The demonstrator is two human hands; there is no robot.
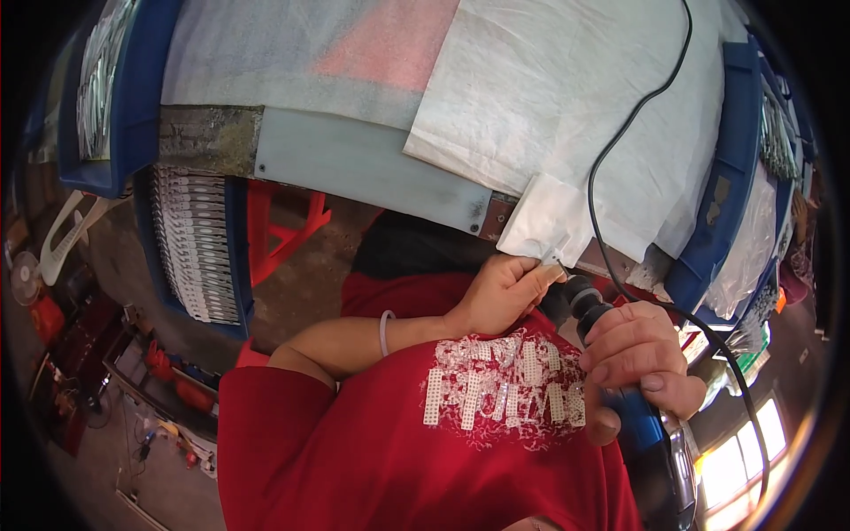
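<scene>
My left hand [500, 296] pinches a small metal part [552, 257] between thumb and fingers at the near edge of the bench. A white pad of cloth or paper [542, 217] hangs over that edge just behind the part. My right hand [639, 350] is wrapped round a blue and black handheld power tool [639, 425]. Its dark nose [584, 296] points at the metal part, close to my left fingertips. Whether the tip touches the part I cannot tell.
A black cord [611, 150] crosses the white bench cover [496, 97] and loops past my right hand. Blue bins [726, 168] with metal parts stand at right, more at left [133, 97]. Below the left one, a blue tray [239, 257] holds rows of metal pieces beside a red stool [288, 230].
</scene>
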